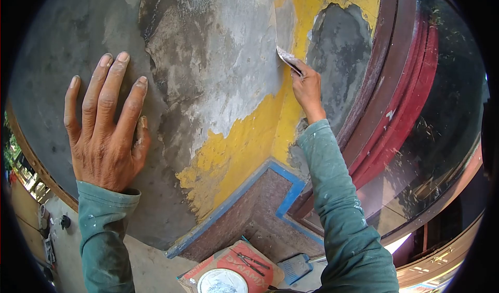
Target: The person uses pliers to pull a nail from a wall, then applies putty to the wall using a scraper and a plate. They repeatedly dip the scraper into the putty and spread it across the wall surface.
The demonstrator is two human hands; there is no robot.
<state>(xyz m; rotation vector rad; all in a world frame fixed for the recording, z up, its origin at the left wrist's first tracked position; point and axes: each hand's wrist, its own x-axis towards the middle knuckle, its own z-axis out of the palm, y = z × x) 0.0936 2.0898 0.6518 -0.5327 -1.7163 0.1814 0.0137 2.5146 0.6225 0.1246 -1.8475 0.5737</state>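
My left hand lies flat with spread fingers against the dark grey plaster on the left of the wall. My right hand is closed around a thin scraper, whose whitish blade touches the wall near a corner edge. Left of the blade is a smooth light grey patch. Yellow paint with ragged edges shows below it and along the corner. To the right of the scraper, a dark grey patch sits within peeling yellow paint.
Below are a blue-edged brown ledge, a red box with pliers on it, a round white container and a blue plastic tool. A brown and red frame with dark glass curves at right.
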